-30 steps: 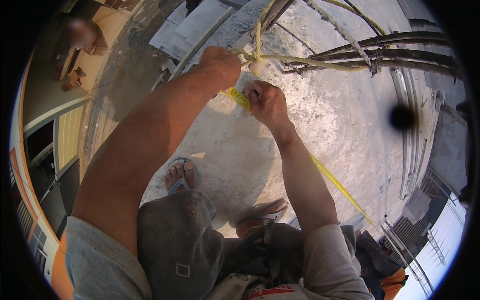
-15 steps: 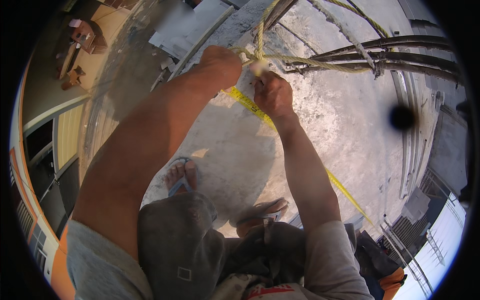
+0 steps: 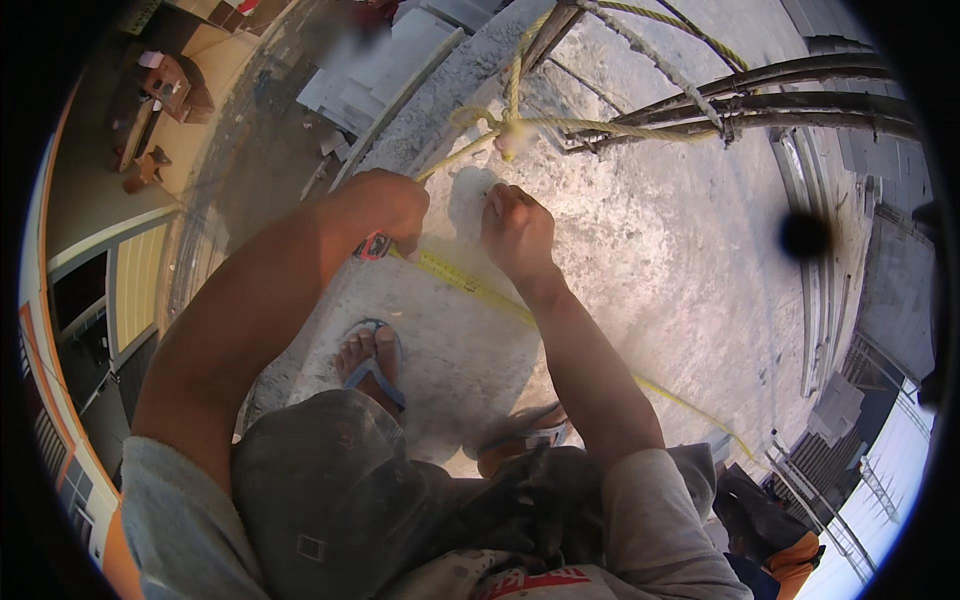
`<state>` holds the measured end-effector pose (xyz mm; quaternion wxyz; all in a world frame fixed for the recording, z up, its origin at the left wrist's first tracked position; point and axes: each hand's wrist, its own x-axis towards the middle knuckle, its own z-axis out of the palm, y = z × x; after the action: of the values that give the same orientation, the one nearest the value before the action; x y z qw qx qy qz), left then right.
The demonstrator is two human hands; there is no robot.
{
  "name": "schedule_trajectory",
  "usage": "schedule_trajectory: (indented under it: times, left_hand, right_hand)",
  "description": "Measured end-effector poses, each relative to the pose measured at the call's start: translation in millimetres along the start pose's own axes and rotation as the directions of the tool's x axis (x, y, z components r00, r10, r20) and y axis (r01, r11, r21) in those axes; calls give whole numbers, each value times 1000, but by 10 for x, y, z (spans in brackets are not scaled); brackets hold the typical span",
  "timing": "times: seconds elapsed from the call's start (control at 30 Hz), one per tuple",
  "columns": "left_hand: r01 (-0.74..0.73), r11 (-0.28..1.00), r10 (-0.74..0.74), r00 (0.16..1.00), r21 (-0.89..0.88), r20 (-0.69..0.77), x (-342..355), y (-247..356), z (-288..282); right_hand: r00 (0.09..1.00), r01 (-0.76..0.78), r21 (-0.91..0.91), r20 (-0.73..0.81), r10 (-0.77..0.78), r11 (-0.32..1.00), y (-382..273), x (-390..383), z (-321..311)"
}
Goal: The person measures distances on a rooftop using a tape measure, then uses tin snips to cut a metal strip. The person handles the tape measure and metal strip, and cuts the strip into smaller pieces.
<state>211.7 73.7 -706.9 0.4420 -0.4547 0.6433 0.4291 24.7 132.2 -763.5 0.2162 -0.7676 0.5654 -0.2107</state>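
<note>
Nearest are two feet in sandals, the left foot (image 3: 368,362) and the right foot (image 3: 520,432), on a grey concrete slab (image 3: 680,260). One yellow tape (image 3: 470,285) runs across the slab, from far left to near right. A bit farther, the left hand (image 3: 385,205) is closed on the tape's red case (image 3: 372,247). The right hand (image 3: 518,228) is curled in a fist just beside the tape; I cannot tell what its fingers pinch. I think the step is measuring along the slab. Next, the tape likely needs to be pulled tight and flat. Farthest, one yellow rope (image 3: 510,120) is knotted around dark steel bars (image 3: 790,100), about three of them.
</note>
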Motion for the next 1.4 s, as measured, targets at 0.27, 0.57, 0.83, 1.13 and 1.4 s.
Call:
schedule_trajectory:
  times: [0.27,0.57,0.83,1.13,1.4]
  left_hand:
    - [-73,995,75,997,68,-33,65,-17,-16]
    - [-91,992,83,992,84,99,13,-7,-39]
    - [-135,982,111,978,131,175,31,42,73]
    - [-88,981,62,986,173,152,-47,122,54]
    - [-119,983,98,984,140,146,-31,121,55]
  right_hand:
    - [995,-96,86,47,92,992,103,-26,-6]
    - [995,-96,-19,29,97,995,142,139,-41]
    - [978,83,-106,198,-61,991,47,-53,12]
    - [990,-17,-19,136,20,1000,-40,-108,-45]
    - [995,-52,-8,84,52,999,136,80,-40]
